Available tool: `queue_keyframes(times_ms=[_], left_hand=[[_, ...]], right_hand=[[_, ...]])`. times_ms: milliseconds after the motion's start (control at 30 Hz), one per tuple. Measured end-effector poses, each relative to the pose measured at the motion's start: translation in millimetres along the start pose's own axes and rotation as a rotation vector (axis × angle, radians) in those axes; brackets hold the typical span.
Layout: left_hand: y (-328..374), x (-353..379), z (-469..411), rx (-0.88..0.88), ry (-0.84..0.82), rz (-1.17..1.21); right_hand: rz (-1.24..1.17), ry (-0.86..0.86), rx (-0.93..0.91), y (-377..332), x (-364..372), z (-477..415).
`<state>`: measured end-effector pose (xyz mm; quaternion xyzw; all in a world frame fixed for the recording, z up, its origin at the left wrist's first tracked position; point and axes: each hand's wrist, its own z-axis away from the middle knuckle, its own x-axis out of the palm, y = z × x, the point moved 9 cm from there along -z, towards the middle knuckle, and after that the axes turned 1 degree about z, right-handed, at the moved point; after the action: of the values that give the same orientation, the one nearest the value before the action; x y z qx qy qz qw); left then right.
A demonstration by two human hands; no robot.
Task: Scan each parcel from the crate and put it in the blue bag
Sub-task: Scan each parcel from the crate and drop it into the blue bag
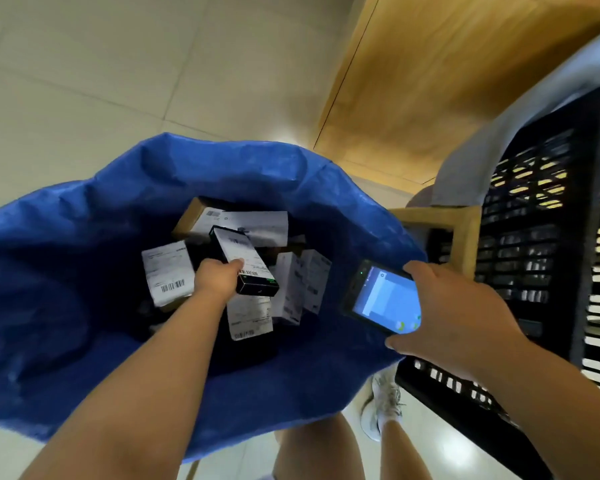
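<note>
The black parcel with a white label is inside the open blue bag, held by the left hand.

The left hand grasps the parcel's near end, with the thumb on the label. Other labelled parcels lie in the bag at 9, 12 and 3 o'clock of it. At 3 o'clock of the parcel, over the bag's rim, the right hand grips a handheld scanner with a lit screen. The black crate stands further at 3 o'clock, just beside the bag.

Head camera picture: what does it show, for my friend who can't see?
The left hand holds a small black labelled box inside an open blue plastic bag, above other parcels. The right hand holds a black handheld scanner with a lit screen, beside a black slotted plastic crate.
</note>
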<state>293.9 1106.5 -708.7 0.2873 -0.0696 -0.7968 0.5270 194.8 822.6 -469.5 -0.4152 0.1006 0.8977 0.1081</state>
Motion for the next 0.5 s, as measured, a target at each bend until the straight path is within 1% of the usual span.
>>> queue_keyframes(times_ms=[67,200,400,500], left_hand=[[1.3,7.0,-14.5,0.004,0.017,-0.064],[-2.6,14.3,-18.1,0.019,-0.007,-0.219],[-6.8,9.9,15.8,0.079,-0.103,-0.34],[-8.1,3.5,45.7,0.107,-0.153,-0.442]], right_hand=[[0.0,0.003,0.015,3.5,2.7,-10.2],[-0.014,0.0,0.045,8.7,6.3,-18.0],[-0.011,-0.012,0.035,9.4,-0.4,0.6],[-0.018,-0.021,0.017,11.6,-12.2,19.4]])
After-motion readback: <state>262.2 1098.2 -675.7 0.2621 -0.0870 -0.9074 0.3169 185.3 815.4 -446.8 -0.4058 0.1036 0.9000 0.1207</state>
